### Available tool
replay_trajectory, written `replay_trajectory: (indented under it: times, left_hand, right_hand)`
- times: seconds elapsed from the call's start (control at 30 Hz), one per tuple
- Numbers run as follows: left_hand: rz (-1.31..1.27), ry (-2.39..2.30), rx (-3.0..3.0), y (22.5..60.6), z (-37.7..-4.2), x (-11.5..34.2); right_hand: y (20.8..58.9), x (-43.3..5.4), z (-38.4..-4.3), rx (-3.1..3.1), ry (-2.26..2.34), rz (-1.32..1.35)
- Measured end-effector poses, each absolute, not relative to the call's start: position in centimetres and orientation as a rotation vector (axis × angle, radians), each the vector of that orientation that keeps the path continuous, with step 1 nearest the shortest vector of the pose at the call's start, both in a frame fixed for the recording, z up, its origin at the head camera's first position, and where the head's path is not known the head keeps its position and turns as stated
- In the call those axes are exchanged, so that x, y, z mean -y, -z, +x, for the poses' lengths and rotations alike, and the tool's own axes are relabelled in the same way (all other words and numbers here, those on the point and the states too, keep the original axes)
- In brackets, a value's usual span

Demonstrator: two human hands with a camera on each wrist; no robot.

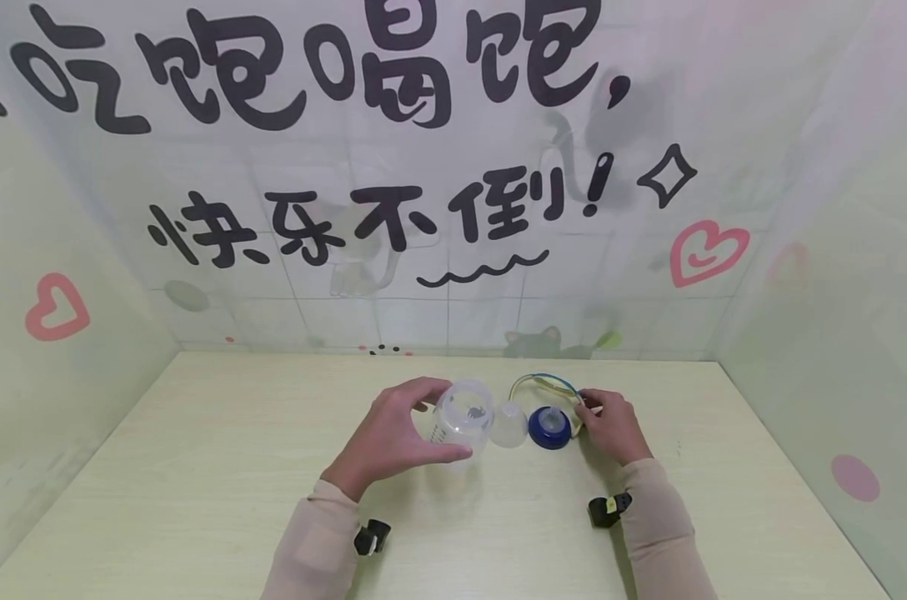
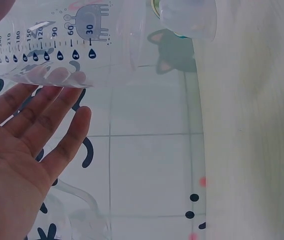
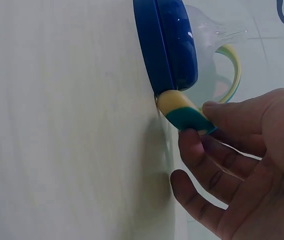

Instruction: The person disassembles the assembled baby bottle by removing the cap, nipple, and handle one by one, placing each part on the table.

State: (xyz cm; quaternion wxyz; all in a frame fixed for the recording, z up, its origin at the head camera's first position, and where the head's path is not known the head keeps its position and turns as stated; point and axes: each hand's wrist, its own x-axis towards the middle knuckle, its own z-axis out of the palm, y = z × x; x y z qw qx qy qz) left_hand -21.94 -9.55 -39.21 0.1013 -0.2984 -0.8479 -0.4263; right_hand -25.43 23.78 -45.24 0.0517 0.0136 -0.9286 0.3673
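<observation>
In the head view my left hand (image 1: 393,437) grips a clear baby bottle (image 1: 459,429), thumb on its near side, fingers on the far side. The bottle is tilted with its open mouth showing. Measuring marks and an animal print show on its wall (image 2: 89,25) in the left wrist view. My right hand (image 1: 614,425) pinches a yellow and teal bottle handle (image 3: 184,111) between thumb and fingers. Beside the handle sits a blue collar ring (image 1: 549,435) with a clear teat (image 3: 206,32) pointing up. A translucent dome cap (image 1: 508,429) stands between bottle and collar.
The pale wood-grain table (image 1: 221,475) ends at a printed back wall sheet (image 1: 453,325) with side sheets left and right. Black wrist cameras (image 1: 373,537) are worn on both forearms.
</observation>
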Motion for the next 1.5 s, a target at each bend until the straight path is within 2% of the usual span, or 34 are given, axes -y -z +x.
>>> replay_trajectory:
  times: [0.27, 0.87, 1.27, 1.5]
  left_hand:
    - [-0.880, 1.272, 2.462, 39.3, -22.0, 9.5]
    - [-0.883, 1.330, 2.425, 39.1, -22.1, 9.4]
    - [-0.898, 1.351, 2.443, 39.5, -22.3, 9.3]
    - [-0.857, 1.454, 2.523, 40.3, -22.8, 9.5]
  right_hand:
    - [43.5, -22.8, -25.0, 2.710, -1.072, 0.077]
    - [37.9, -15.4, -21.8, 2.315, -1.441, 0.731]
    - [38.6, -13.4, -21.6, 2.263, -1.407, 0.978]
    - [39.4, -13.1, -21.9, 2.371, -1.353, 0.914]
